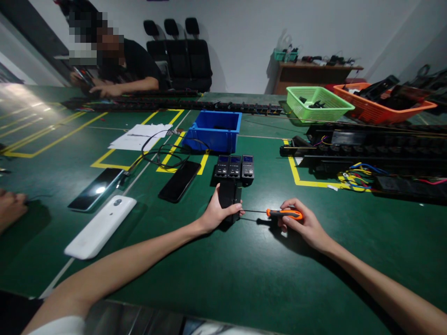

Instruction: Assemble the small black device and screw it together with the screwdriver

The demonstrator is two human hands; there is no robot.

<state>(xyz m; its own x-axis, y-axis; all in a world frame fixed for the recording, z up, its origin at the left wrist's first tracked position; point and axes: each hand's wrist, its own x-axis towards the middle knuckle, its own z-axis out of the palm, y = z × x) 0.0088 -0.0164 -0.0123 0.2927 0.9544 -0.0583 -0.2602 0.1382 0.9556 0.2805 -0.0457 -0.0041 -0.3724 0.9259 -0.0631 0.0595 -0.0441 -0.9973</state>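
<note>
My left hand (217, 214) is wrapped round a small black module (229, 195) standing on the green table (216, 279). My right hand (303, 224) grips an orange-handled screwdriver (283, 213) lying level, its thin shaft reaching left to the module's right side. Just beyond the module stands a row of three black units (234, 166) with small blue displays.
A blue bin (216, 130), black cable and papers lie behind. Two dark phones (179, 181) (96, 188) and a white device (101, 227) rest at left. Green (318, 103) and orange baskets, long black power strips with coloured wires at right. Another person sits far left; a stranger's hand (10, 207) at the left edge.
</note>
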